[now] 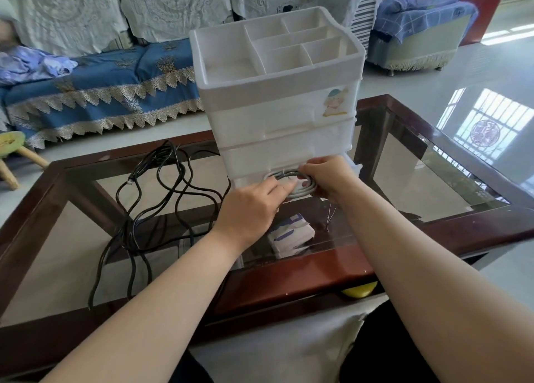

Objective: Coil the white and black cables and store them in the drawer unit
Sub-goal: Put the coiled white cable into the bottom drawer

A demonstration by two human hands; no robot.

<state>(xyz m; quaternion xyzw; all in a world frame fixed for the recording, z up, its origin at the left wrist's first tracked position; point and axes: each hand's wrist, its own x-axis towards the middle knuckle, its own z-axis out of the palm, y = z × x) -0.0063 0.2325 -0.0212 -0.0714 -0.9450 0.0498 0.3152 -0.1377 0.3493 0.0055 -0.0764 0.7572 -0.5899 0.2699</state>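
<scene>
Both hands grip the white cable coil at the drawer unit.
Springy, light loops: pinch across all turns; black cable lies loose left.

1. A glass-topped table with a dark red-brown wooden frame fills the centre of the frame.
2. A white and blue packet lies under the glass, lower centre.
3. A sofa in a blue, lace-trimmed cover stands upper left.
4. A small green-topped wooden stool sits at the left edge.
5. A blue checked armchair occupies the upper right.
</scene>
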